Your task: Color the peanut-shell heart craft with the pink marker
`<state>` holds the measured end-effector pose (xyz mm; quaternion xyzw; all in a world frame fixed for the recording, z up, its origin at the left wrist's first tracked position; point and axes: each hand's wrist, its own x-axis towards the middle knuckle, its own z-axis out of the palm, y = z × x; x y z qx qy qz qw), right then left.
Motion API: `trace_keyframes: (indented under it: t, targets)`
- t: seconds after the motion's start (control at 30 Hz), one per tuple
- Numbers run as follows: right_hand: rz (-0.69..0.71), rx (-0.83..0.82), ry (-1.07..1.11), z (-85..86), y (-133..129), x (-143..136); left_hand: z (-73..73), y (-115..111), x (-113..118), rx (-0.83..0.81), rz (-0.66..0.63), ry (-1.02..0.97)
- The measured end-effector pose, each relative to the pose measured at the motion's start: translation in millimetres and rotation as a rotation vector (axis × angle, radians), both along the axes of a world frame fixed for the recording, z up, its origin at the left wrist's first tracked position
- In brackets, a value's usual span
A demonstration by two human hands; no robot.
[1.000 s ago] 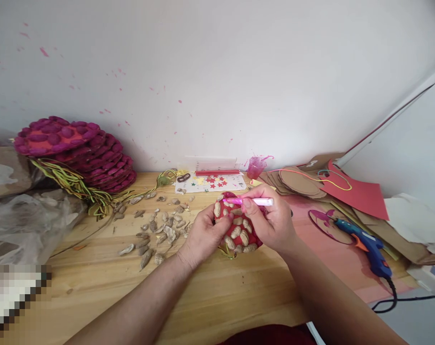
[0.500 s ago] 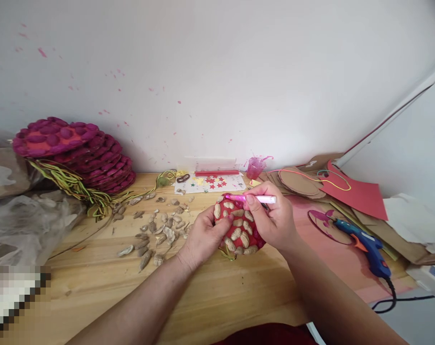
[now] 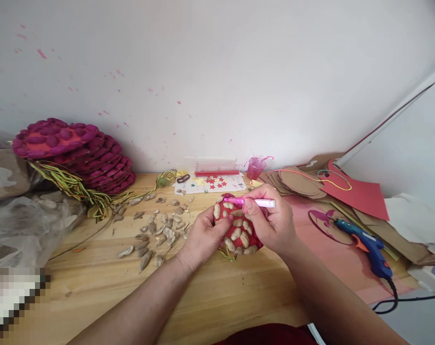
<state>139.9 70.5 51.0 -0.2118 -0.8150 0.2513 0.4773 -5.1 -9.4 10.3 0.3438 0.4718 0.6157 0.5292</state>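
A round red disc (image 3: 254, 238) covered with peanut shells is held over the table, its upper right shells coloured magenta. My left hand (image 3: 207, 233) grips its left edge, thumb on the front. My right hand (image 3: 269, 218) pinches a white and pink brush or pen (image 3: 264, 203), whose magenta tip lies at the disc's top edge. Part of the disc's right side is hidden behind my right hand. Yellow-green strings hang below the disc.
Loose peanut shells (image 3: 170, 235) lie left of my hands. A stack of magenta discs (image 3: 55, 139) stands back left. Behind are paper stars (image 3: 212, 182) and a pink-stained cup (image 3: 255, 168). A blue glue gun (image 3: 373, 254) and cardboard circles (image 3: 300, 183) lie right.
My right hand has shifted slightly, and the brush or pen tip has dropped a little along the disc's top. My left hand and the disc have barely moved.
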Motion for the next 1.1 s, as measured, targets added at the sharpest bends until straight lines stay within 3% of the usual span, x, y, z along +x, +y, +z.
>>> trace_keyframes:
  t: [0.3,0.77,1.1]
  targets:
    - [0.002,-0.002,0.003,0.2,-1.6,-0.5,-2.4,0.5,-0.3,0.024,-0.005,-0.001]
    - [0.060,0.042,0.022,-1.2,-5.8,-0.5,-4.2,-0.8,-3.5,0.034,0.018,0.155]
    - [0.058,-0.080,0.037,-1.9,-2.7,1.3,2.3,-1.0,-2.4,0.054,0.061,0.245]
